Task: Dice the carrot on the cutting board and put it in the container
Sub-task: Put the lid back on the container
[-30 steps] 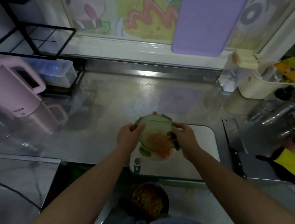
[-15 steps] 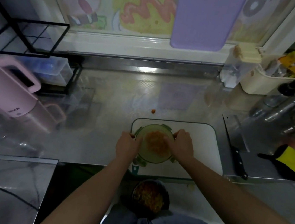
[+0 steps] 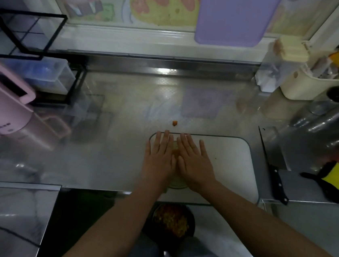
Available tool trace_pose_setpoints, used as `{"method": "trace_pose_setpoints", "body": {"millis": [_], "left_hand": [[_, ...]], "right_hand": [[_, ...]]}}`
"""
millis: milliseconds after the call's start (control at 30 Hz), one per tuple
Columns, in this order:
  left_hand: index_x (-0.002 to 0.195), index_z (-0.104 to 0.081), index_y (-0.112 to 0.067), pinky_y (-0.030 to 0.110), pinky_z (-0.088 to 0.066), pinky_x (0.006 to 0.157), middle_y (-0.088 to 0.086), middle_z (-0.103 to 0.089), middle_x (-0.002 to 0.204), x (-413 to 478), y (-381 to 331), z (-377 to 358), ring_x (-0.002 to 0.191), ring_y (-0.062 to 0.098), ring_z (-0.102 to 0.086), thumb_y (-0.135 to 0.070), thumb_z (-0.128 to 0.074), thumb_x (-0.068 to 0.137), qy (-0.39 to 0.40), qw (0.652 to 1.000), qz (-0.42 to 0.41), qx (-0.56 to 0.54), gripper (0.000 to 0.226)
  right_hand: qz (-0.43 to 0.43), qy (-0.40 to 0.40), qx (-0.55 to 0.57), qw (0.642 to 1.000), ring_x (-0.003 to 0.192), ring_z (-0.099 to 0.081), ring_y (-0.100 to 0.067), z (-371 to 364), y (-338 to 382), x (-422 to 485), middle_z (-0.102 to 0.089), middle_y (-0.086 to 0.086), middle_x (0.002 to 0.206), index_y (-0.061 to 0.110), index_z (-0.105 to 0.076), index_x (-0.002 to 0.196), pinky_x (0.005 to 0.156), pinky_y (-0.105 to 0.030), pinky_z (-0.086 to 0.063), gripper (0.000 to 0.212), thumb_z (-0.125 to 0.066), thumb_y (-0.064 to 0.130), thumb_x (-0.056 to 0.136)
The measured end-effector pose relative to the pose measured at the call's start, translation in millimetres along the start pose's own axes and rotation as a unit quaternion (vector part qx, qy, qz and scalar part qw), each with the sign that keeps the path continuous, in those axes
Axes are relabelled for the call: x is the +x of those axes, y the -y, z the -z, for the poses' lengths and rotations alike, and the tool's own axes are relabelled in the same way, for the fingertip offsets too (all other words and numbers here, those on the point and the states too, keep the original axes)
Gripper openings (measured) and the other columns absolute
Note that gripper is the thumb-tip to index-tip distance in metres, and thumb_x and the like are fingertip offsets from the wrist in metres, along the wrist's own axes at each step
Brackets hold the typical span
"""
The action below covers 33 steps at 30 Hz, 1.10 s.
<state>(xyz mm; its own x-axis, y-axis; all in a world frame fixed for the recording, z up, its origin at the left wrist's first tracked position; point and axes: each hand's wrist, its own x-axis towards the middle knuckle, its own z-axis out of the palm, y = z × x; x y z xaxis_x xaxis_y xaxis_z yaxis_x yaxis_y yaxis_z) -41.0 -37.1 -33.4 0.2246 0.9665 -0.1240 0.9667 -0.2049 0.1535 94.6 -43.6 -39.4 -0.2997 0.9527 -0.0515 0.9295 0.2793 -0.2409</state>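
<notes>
left hand (image 3: 158, 158): flat, fingers straight, palm down on the round clear greenish plastic container (image 3: 176, 185), gripping nothing.
right hand (image 3: 194, 163): equally flat, touching the left hand; both probably bear down to seat a lid, itself hidden.
support: the container sits on the white rounded cutting board (image 3: 230, 162), a firm base for pressing.
carrot: hidden under the palms, presumably inside; one small orange piece (image 3: 174, 123) lies on the steel counter (image 3: 122, 123) just beyond the board.
set aside: black-handled knife (image 3: 273, 169), right of the board, so cutting looks finished.
</notes>
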Motion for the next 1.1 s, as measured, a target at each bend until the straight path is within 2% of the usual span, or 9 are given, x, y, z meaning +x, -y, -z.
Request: {"method": "trace_pose_setpoints", "body": {"millis": [133, 367, 433, 500, 600, 700, 800, 900, 1100], "left_hand": [[0.145, 0.018, -0.016, 0.045, 0.009, 0.117, 0.001, 0.019, 0.156, 1, 0, -13, 0.142, 0.017, 0.021, -0.038, 0.008, 0.088, -0.018, 1.0, 0.0, -0.01, 0.061], [0.149, 0.015, -0.012, 0.045, 0.006, 0.12, 0.004, 0.022, 0.156, 2, 0, -15, 0.145, 0.021, 0.019, -0.038, 0.013, 0.086, 0.001, 1.0, 0.003, 0.007, 0.069], [0.148, 0.019, -0.012, 0.044, 0.005, 0.12, 0.003, 0.025, 0.155, 3, 0, -15, 0.145, 0.02, 0.019, -0.039, 0.016, 0.084, 0.007, 1.0, 0.0, 0.003, 0.069], [0.147, 0.018, -0.013, 0.044, 0.003, 0.12, 0.003, 0.022, 0.156, 3, 4, -14, 0.146, 0.02, 0.016, -0.042, 0.014, 0.084, 0.007, 1.0, -0.008, -0.017, 0.069], [0.151, 0.004, -0.009, 0.041, 0.004, 0.12, 0.007, 0.008, 0.16, -6, 8, -11, 0.148, 0.022, 0.006, -0.046, 0.004, 0.089, -0.028, 0.997, 0.02, -0.07, 0.072], [0.152, -0.013, -0.005, 0.043, -0.006, 0.118, 0.012, -0.01, 0.159, -21, 5, -11, 0.147, 0.027, -0.011, -0.046, -0.005, 0.094, -0.074, 0.99, 0.088, -0.087, 0.072], [0.153, -0.007, -0.009, 0.043, -0.003, 0.118, 0.008, -0.006, 0.16, -31, -1, -19, 0.148, 0.024, -0.007, -0.047, 0.002, 0.091, -0.054, 0.986, 0.118, -0.108, 0.073], [0.153, -0.007, -0.009, 0.042, -0.005, 0.118, 0.007, -0.008, 0.16, -34, -3, -22, 0.148, 0.024, -0.009, -0.045, 0.002, 0.093, -0.063, 0.985, 0.126, -0.102, 0.07], [0.153, -0.011, -0.01, 0.044, -0.013, 0.119, 0.006, -0.011, 0.16, -32, -4, -23, 0.147, 0.025, -0.012, -0.04, -0.004, 0.096, -0.056, 0.986, 0.133, -0.089, 0.065]], "right_hand": [[-0.007, -0.014, -0.035, 0.999, 0.144, -0.02, -0.021, -11, -2, 1, -0.026, -0.008, 0.155, 0.009, -0.026, 0.148, 0.113, -0.048, -0.008, 0.057, -0.022, 0.034, 0.097], [-0.007, 0.0, -0.034, 0.999, 0.145, -0.016, -0.021, -12, 0, 2, -0.021, -0.007, 0.157, 0.008, -0.024, 0.149, 0.113, -0.05, -0.009, 0.059, -0.02, 0.035, 0.097], [0.003, 0.017, -0.018, 1.0, 0.146, -0.003, -0.019, -10, -3, 4, -0.008, -0.004, 0.158, 0.01, -0.015, 0.151, 0.116, -0.05, -0.003, 0.063, -0.01, 0.039, 0.095], [0.009, 0.038, 0.052, 0.998, 0.144, 0.013, -0.011, -5, -7, 5, 0.008, 0.0, 0.158, 0.013, -0.003, 0.151, 0.118, -0.042, 0.009, 0.069, 0.001, 0.044, 0.09], [-0.003, 0.023, 0.163, 0.986, 0.143, 0.012, -0.005, 12, -13, 8, 0.004, 0.0, 0.159, 0.013, -0.003, 0.151, 0.118, -0.032, 0.01, 0.062, -0.01, 0.039, 0.095], [0.09, 0.021, 0.075, 0.993, 0.144, 0.007, -0.009, 27, -19, 19, 0.0, 0.001, 0.158, 0.013, -0.007, 0.151, 0.117, -0.031, 0.008, 0.06, -0.007, 0.039, 0.097], [0.173, 0.085, -0.02, 0.981, 0.143, 0.013, -0.008, 26, -26, 25, 0.007, 0.003, 0.158, 0.016, -0.001, 0.151, 0.116, -0.031, 0.014, 0.068, 0.005, 0.046, 0.09], [0.179, 0.096, -0.046, 0.978, 0.144, 0.017, -0.009, 14, -29, 23, 0.013, 0.005, 0.157, 0.021, 0.008, 0.149, 0.117, -0.038, 0.014, 0.063, 0.006, 0.046, 0.091], [0.172, 0.075, -0.076, 0.979, 0.145, 0.014, -0.013, 4, -30, 23, 0.011, 0.002, 0.158, 0.018, 0.004, 0.152, 0.117, -0.043, 0.012, 0.062, -0.002, 0.043, 0.095]]}}
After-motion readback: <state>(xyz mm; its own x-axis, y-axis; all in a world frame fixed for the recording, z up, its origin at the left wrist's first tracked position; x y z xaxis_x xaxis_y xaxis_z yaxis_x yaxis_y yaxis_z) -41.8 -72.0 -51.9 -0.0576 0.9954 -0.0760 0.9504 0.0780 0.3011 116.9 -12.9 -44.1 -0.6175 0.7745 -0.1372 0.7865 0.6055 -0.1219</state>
